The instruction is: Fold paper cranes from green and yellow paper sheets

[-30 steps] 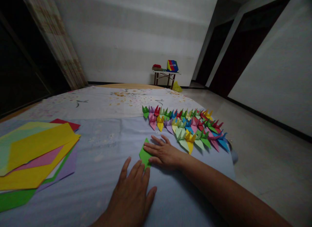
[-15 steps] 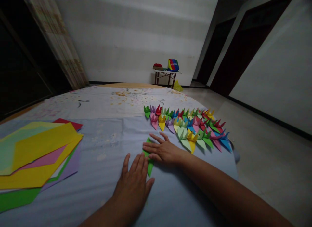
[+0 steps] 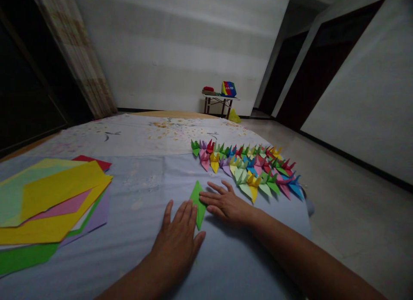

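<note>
A green folded paper (image 3: 200,210), shaped like a narrow diamond, lies flat on the cloth-covered table with one point away from me and one toward me. My left hand (image 3: 178,231) is laid flat with fingers stretched, its fingertips on the paper's left edge. From the right, my right hand (image 3: 227,204) reaches in with fingers spread, and its fingertips touch the paper's right edge. Neither hand grips anything. Several rows of colourful folded paper cranes (image 3: 253,185) stand just beyond my right hand.
On the left lies a loose stack of coloured paper sheets (image 3: 61,192). The table (image 3: 142,257) has a pale blue cloth in front and a flowered white one behind. Near the far wall stands a small side table (image 3: 220,97) with a multicoloured box (image 3: 229,89) on it.
My right hand has slid to the right, off the middle of the green paper, so more of its surface shows. My left hand stays nearly in place.
</note>
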Available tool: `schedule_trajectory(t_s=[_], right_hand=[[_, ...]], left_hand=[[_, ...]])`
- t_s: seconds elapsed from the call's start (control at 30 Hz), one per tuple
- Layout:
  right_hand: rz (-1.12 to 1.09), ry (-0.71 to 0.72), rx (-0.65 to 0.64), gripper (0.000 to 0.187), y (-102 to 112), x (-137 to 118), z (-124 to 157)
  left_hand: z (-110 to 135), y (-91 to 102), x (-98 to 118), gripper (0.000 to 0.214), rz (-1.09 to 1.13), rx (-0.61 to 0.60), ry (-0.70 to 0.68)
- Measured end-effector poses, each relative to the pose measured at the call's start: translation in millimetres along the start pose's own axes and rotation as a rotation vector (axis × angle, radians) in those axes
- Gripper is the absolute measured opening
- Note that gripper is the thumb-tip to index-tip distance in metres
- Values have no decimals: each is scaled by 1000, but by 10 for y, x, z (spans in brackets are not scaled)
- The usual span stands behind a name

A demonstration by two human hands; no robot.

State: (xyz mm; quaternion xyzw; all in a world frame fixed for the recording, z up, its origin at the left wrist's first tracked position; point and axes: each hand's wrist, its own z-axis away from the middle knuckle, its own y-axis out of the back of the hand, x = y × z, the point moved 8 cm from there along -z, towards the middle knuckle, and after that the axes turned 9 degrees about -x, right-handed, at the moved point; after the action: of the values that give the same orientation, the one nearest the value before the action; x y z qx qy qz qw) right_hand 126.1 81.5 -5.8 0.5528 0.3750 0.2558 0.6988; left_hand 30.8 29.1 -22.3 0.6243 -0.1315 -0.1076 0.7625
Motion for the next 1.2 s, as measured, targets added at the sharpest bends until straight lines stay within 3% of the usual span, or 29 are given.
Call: schedule_trajectory(t_s=[0.37,0.93,1.07,1.2], right_hand=[[74,-17,15,45,-66,85,-32],[-24,-68,57,44,1,114,-69],[-38,-144,116,46,90,227,-199],[15,-173,97,48,51,265,-312]], left_hand=[[202,-55,281,60,14,-160,-81],[191,-87,257,58,-46,-45,-135],[190,-78,261,59,-20,-70,-135],[185,-53,254,58,-6,-108,-117]])
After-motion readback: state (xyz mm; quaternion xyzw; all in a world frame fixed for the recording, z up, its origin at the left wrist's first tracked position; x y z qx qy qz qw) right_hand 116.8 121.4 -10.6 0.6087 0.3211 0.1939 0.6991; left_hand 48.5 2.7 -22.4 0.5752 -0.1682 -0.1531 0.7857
